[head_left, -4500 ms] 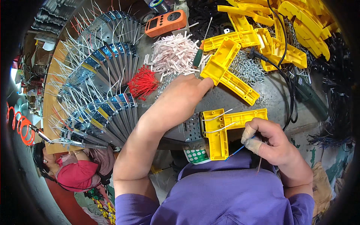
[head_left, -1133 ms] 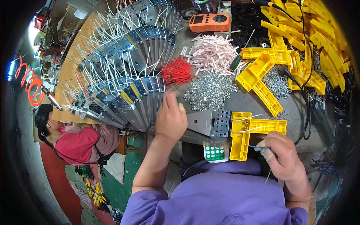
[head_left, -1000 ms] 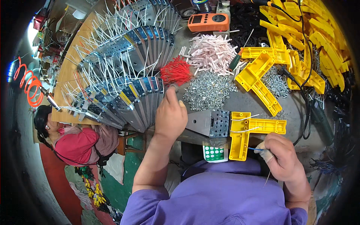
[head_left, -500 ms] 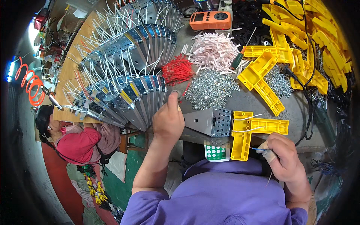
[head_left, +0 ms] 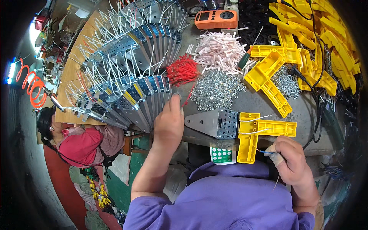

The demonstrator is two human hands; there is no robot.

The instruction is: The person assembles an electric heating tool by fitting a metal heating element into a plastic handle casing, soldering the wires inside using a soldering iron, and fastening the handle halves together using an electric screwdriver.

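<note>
My left hand reaches over the bench edge, and its fingers close on the nearest plate of a fanned row of metal plates with white wires sticking out. My right hand is closed by the near edge, pinching thin blue and white wires. They lead to a yellow L-shaped plastic bracket. A grey perforated metal plate lies between the two hands. Just beyond my left fingers lie a bundle of red wires and a heap of small metal nuts.
A heap of white sleeves, an orange meter and piled yellow brackets fill the far side. A black cable runs down the right. Another person in red sits at the left, near an orange coiled hose.
My left hand has drawn back from the red wire bundle and moved left onto the end of the fanned metal plates. My right hand has stayed by the yellow bracket.
</note>
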